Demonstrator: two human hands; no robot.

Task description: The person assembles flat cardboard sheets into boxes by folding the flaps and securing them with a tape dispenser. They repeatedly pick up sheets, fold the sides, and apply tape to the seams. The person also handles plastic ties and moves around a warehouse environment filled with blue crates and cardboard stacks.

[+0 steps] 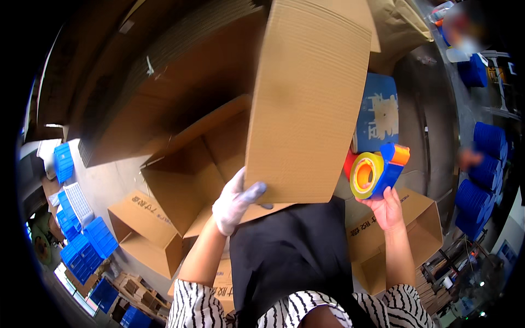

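My left hand (236, 201), in a white glove, grips the lower edge of a large brown cardboard box (309, 93) that is held up in front of me. My right hand (387, 208), bare, holds a blue and orange tape dispenser (383, 169) with a yellowish roll of tape, just right of the box's lower corner. I wear a dark apron (290, 257) and striped sleeves.
An open cardboard box (180, 180) lies on the floor at the left, another open box (415, 229) at the right. Stacks of blue plastic bins (82, 246) stand lower left and blue bins (486, 164) at the right. Flat cardboard sheets (136, 71) lean at the back.
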